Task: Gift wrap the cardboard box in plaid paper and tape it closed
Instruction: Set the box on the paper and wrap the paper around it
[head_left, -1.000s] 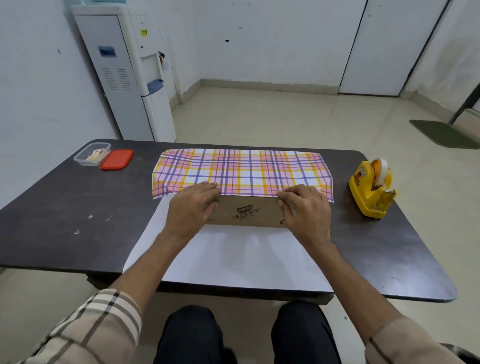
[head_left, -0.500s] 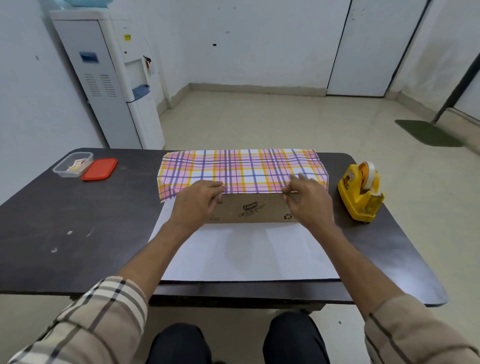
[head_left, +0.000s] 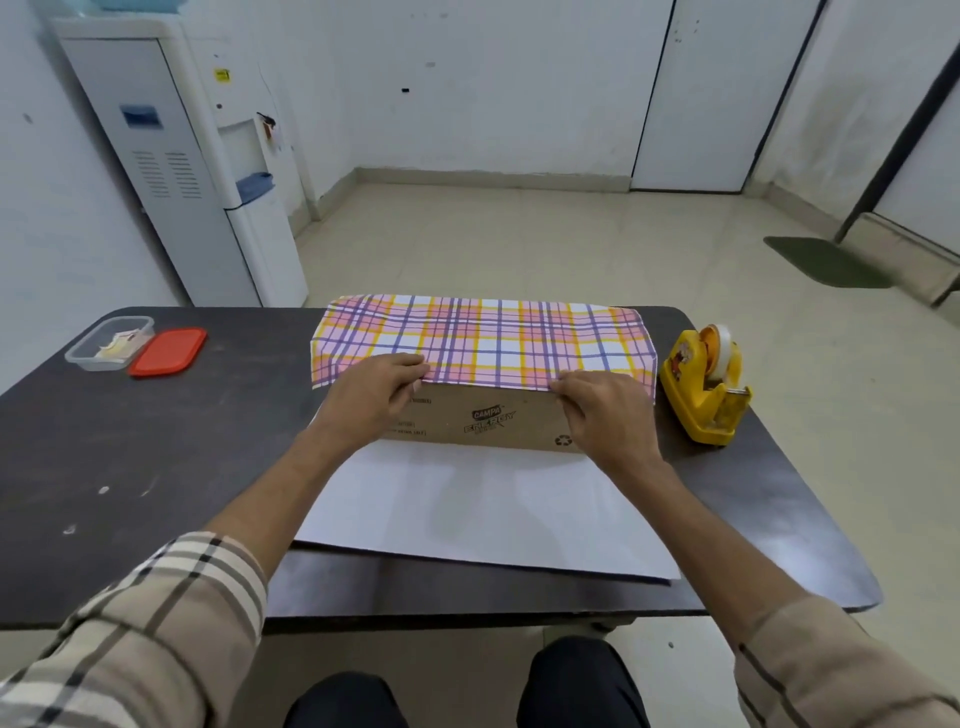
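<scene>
A brown cardboard box (head_left: 488, 421) with printed logos lies lengthwise on the dark table (head_left: 156, 467). Pink, yellow and purple plaid paper (head_left: 483, 338) is folded over its top from the far side, its edge reaching the box's near top edge. The paper's white underside (head_left: 483, 509) spreads flat toward me. My left hand (head_left: 379, 395) pinches the paper edge at the box's left top corner. My right hand (head_left: 608, 410) pinches the same edge near the right end. A yellow tape dispenser (head_left: 704, 384) stands just right of the box.
A clear plastic tub (head_left: 106, 343) with small items and its red lid (head_left: 169, 351) lie at the table's far left. A white water dispenser (head_left: 208, 171) stands against the wall beyond. My knees are under the near table edge.
Both hands have drawn the plaid paper's edge toward me, from partway across the box top to its near top edge. The view has shifted slightly.
</scene>
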